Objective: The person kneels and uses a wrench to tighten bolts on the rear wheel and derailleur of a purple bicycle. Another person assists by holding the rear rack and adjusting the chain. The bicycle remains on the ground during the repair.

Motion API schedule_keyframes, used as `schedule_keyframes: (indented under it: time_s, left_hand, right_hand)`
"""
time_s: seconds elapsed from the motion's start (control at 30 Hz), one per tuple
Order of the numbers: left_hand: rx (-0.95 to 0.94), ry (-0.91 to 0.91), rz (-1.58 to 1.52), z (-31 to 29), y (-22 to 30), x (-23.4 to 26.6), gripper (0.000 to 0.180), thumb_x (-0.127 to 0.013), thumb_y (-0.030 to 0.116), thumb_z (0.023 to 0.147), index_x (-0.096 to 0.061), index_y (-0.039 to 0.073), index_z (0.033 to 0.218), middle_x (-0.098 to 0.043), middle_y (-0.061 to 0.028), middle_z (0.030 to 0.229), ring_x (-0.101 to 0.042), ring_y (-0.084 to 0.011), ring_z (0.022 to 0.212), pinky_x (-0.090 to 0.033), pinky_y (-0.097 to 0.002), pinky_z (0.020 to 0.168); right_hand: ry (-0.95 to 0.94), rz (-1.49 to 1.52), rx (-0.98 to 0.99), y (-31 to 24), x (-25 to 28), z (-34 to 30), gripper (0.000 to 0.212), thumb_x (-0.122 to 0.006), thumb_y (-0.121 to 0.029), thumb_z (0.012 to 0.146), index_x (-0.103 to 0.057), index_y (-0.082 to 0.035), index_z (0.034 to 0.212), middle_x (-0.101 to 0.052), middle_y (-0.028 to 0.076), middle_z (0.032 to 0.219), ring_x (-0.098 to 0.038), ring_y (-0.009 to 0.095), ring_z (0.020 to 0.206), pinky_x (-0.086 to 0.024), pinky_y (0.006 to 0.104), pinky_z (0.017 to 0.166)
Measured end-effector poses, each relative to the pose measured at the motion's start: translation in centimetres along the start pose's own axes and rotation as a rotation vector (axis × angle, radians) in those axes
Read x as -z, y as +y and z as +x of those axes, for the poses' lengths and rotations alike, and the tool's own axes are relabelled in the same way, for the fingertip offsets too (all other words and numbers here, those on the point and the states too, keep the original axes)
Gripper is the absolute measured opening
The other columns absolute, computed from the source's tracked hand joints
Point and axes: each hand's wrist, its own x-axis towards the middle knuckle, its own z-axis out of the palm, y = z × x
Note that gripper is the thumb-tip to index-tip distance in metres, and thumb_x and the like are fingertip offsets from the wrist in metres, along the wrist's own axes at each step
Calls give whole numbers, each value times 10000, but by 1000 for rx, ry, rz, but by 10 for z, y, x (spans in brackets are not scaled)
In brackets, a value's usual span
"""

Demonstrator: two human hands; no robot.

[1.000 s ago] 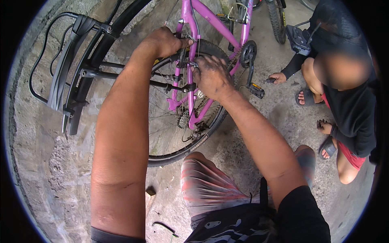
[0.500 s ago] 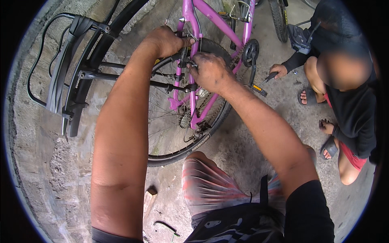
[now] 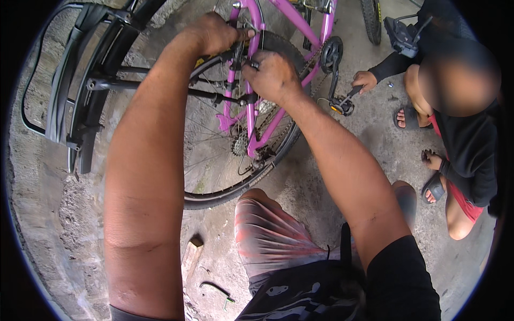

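A pink bicycle frame (image 3: 251, 115) stands before me with its rear wheel (image 3: 235, 199) below both hands. My left hand (image 3: 213, 35) is at the upper seat stays, thumb stretched across the rear rim brake (image 3: 237, 56); its other fingers are mostly hidden. Just below and to the right, my right hand (image 3: 273, 77) is closed by the same brake, fingers curled against the seat stay. A small dark metal piece shows at its index finger, and I cannot tell what it is. Black rack struts (image 3: 214, 96) meet the frame beneath my hands.
A black rear rack (image 3: 85, 107) juts out at left. At right a co-worker squats, one hand (image 3: 365, 81) holding a dark-handled tool at the pedal (image 3: 342, 106). On the concrete lie a wooden-handled tool (image 3: 191, 257) and a curved black piece (image 3: 215, 289). Another tyre (image 3: 370, 21) stands beyond.
The whole view has shifted slightly, with the bicycle now higher and further left. My hands stay at the brake. The co-worker's tool has come to the pedal, which has turned.
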Motion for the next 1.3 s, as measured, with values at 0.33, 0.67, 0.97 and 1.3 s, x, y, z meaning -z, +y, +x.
schedule_keyframes:
  time_s: [0.33,0.67,0.97,1.3]
  left_hand:
    - [117,-131,13,-11,15,15,809,-620,744,957,-777,12,1261,-718,-291,1348,-676,-426,1295,-533,-468,1104]
    - [69,-7,-81,-2,2,-1,927,-639,850,898,-794,-24,1165,-738,-322,1258,-685,-466,1256,-527,-491,1093]
    - [63,-96,10,-8,15,9,863,-608,783,967,-761,-2,1289,-691,-304,1380,-644,-417,1345,-501,-445,1165]
    - [49,41,-1,2,-2,-10,938,-626,849,915,-793,-61,1072,-769,-307,1104,-735,-424,1148,-544,-502,1044]
  right_hand:
    - [13,88,-40,5,-9,-1,331,-730,-336,973,-782,-19,1049,-763,260,917,-751,457,917,-588,508,834]
    - [180,-175,252,6,14,-31,323,-657,-224,1015,-707,-30,1269,-754,250,1177,-710,449,1126,-526,568,997]
    - [-8,-489,429,12,29,-12,301,-724,-192,959,-710,-17,1204,-703,168,1147,-642,331,1192,-413,515,1129]
    - [-114,-822,588,-4,40,5,235,-661,-196,987,-790,-78,1145,-745,96,1247,-645,231,1278,-410,470,1210]
